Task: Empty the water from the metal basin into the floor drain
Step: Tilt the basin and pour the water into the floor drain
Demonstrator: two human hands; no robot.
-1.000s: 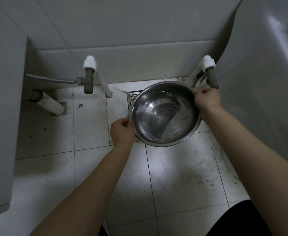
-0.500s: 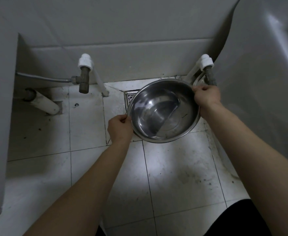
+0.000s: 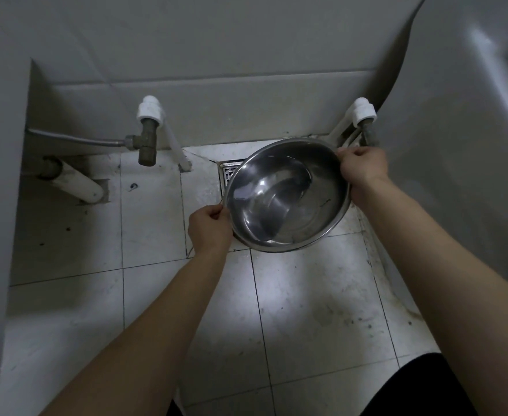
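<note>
A round metal basin (image 3: 288, 195) is held above the tiled floor, tilted with its left side lower. Water is pooled in its lower left half. My left hand (image 3: 209, 228) grips the rim at the lower left. My right hand (image 3: 362, 168) grips the rim at the upper right. The square metal floor drain (image 3: 228, 174) lies under the basin's upper left edge; only its left strip shows, the rest is hidden by the basin.
Two valves on white pipe fittings stick out of the back wall, one on the left (image 3: 147, 136), one on the right (image 3: 365, 121) just behind my right hand. A white drain pipe (image 3: 74, 187) enters the floor at the left. A large white fixture (image 3: 457, 145) fills the right side.
The basin has tilted further to the left, and the water has gathered more toward its lower left side. Both hands keep their grip on the rim.
</note>
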